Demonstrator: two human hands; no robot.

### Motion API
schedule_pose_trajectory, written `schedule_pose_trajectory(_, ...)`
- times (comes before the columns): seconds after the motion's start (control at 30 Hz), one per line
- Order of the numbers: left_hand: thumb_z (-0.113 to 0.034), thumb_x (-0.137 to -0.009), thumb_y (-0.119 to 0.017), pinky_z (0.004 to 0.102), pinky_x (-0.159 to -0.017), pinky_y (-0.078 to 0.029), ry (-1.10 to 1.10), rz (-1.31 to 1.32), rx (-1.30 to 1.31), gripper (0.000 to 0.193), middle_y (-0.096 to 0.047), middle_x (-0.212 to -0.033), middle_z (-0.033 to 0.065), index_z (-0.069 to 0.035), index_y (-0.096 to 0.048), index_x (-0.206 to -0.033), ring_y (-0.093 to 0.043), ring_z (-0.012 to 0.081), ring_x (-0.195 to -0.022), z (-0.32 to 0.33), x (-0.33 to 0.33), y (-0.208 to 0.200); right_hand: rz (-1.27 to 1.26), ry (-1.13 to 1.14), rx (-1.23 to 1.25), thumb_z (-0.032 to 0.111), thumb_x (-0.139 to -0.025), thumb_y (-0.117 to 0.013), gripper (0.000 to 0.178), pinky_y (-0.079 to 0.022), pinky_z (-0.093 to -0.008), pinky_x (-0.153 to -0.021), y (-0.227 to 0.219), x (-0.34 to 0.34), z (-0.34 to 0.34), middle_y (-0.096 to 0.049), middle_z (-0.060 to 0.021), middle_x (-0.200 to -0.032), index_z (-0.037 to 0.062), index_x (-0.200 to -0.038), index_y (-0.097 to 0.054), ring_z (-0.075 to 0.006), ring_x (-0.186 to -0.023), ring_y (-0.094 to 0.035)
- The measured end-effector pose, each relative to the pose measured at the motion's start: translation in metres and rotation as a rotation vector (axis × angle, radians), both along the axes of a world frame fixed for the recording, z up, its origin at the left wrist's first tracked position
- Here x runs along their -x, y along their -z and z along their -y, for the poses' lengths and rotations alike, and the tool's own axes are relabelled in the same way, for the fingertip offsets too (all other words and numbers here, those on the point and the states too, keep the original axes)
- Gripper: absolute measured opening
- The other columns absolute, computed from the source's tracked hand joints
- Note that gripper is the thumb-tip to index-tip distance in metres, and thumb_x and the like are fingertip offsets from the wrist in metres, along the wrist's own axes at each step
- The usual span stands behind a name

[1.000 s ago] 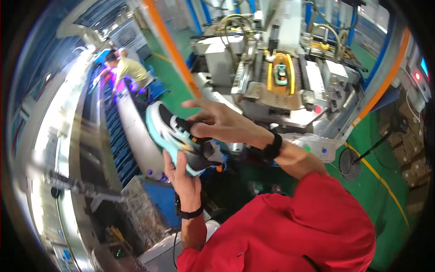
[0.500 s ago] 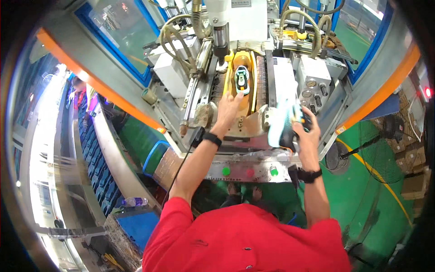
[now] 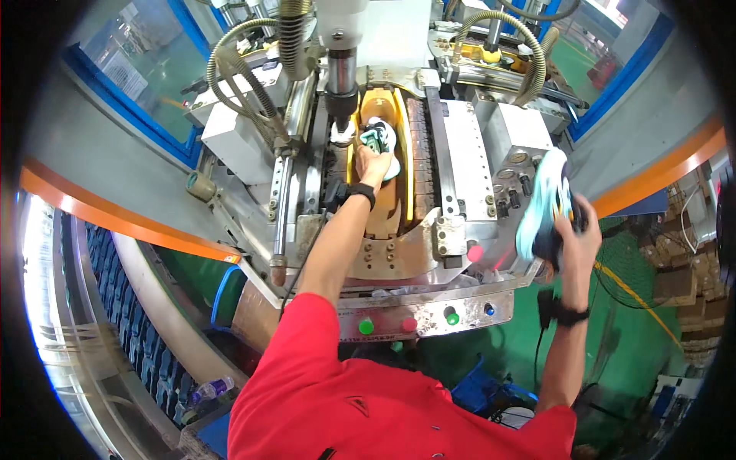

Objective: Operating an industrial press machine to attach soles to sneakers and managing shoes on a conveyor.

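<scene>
My left hand (image 3: 373,164) reaches into the machine's yellow-lined cradle (image 3: 409,165), its fingers closed on a shoe (image 3: 378,141) with a green and dark upper and a pale sole. The shoe sits tilted in the cradle, and my hand covers its near end. Off to the right, clear of the machine bed, my right hand (image 3: 581,239) grips a second shoe (image 3: 541,207) by its dark upper. That shoe is on its side with the pale mint and white sole facing left.
A vertical metal press cylinder (image 3: 341,77) stands just left of the cradle. Control buttons (image 3: 366,327) line the front panel. At the right are a box with gauges (image 3: 520,142) and an orange-edged frame (image 3: 659,170). A conveyor (image 3: 153,307) runs along the left.
My left hand has moved from the near end of the cradle onto the shoe, which now leans. My right hand has carried the other shoe farther right. The view has shifted closer to the machine.
</scene>
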State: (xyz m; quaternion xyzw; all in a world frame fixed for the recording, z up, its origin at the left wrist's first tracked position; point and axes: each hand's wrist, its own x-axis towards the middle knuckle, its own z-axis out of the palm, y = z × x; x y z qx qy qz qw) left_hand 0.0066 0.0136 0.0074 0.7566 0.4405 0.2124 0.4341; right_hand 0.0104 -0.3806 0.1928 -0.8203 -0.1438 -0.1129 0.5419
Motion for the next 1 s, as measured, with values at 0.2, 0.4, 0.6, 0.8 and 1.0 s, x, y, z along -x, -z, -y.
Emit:
schedule_pose_trajectory(0.2,-0.009,-0.087,-0.069,0.0322,-0.067,-0.053,0.194,0.478,1.027,0.023,-0.068,-0.097,0.0048,-0.003,-0.063,-0.108,-0.065,0.0158,-0.082,0.052,0.158,-0.097,-0.084,-0.28,0.404,0.034,-0.067,-0.078,0.056,-0.051,-0.0377,-0.076,0.003,-0.109,-0.157,-0.067,-0.0208,-0.093,-0.0039,-0.107,-0.065,-0.0308,-0.086,-0.065)
schedule_pose_trajectory(0.4,-0.006,-0.085,-0.068,0.0313,-0.092,-0.049,0.084,0.523,0.835,0.055,-0.062,-0.117,0.0081,0.005,-0.047,-0.134,-0.062,0.0161,-0.103,0.097,0.364,-0.133,-0.214,-0.486,0.855,0.029,-0.071,-0.073,0.05,-0.053,-0.0413,-0.088,0.068,-0.098,-0.341,-0.067,-0.0257,-0.107,-0.0049,-0.106,-0.066,-0.0351,-0.098,-0.068)
schedule_pose_trajectory(0.6,-0.007,-0.086,-0.064,0.035,-0.087,-0.051,-0.501,0.651,0.596,0.053,-0.062,-0.117,0.0099,0.002,-0.046,-0.135,-0.064,0.0209,-0.101,0.156,0.487,-0.156,0.01,-0.236,0.793,0.022,-0.083,-0.063,0.039,-0.052,-0.0429,-0.09,0.176,-0.072,-0.396,-0.066,-0.0239,-0.111,0.0005,-0.115,-0.054,-0.0368,-0.105,-0.065)
schedule_pose_trajectory(0.8,-0.008,-0.09,-0.065,0.0236,-0.066,-0.046,-0.893,0.757,0.547,0.03,-0.062,-0.097,0.0016,-0.005,-0.054,-0.118,-0.06,0.0092,-0.081,0.223,0.525,-0.126,0.33,-0.419,0.579,0.022,-0.08,-0.066,0.051,-0.052,-0.0495,-0.084,0.156,-0.048,-0.346,-0.064,-0.032,-0.101,-0.0015,-0.119,-0.041,-0.0443,-0.097,-0.064)
schedule_pose_trajectory(1.0,-0.01,-0.089,-0.066,0.0355,-0.075,-0.052,-0.88,0.865,0.64,0.031,-0.064,-0.108,0.0076,-0.002,-0.056,-0.118,-0.064,0.02,-0.093,0.275,0.516,-0.101,0.468,-0.965,0.082,0.008,-0.082,-0.061,0.011,-0.051,-0.0433,-0.072,0.104,0.179,-0.211,-0.065,-0.0146,-0.083,0.005,-0.092,-0.064,-0.0329,-0.081,-0.063)
